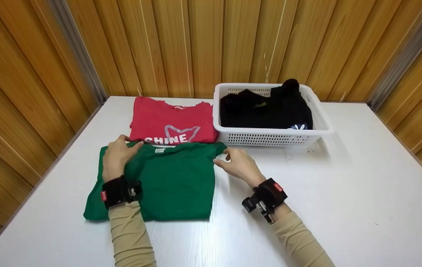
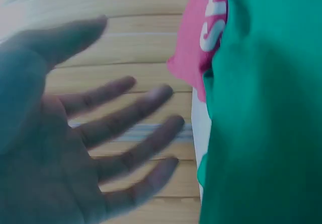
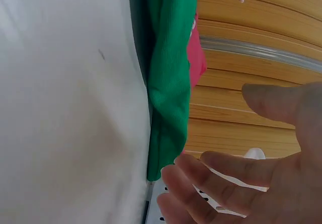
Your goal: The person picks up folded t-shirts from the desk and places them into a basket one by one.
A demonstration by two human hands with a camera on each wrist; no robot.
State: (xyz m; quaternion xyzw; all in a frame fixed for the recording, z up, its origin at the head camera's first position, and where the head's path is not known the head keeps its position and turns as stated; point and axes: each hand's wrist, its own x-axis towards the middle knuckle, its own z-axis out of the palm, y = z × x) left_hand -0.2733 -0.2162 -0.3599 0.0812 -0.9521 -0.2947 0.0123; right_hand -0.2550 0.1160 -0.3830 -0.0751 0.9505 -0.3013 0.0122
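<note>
A green T-shirt (image 1: 173, 185) lies folded on the white table, its collar edge toward the back wall. Over its upper left part is my left hand (image 1: 118, 154); in the left wrist view the fingers (image 2: 126, 128) are spread with nothing between them. My right hand (image 1: 239, 165) is at the shirt's upper right corner, by the short sleeve (image 1: 221, 148). Seen from the right wrist, its fingers (image 3: 226, 183) are loosely extended, fingertips right at the green cloth's end, thumb well apart from them.
Behind the green shirt lies a folded red T-shirt (image 1: 177, 118) with white lettering, its front edge meeting the green collar. To its right stands a white plastic basket (image 1: 270, 137) with black clothing (image 1: 266, 113) inside. A wood-patterned wall (image 1: 203, 48) closes off the table's back.
</note>
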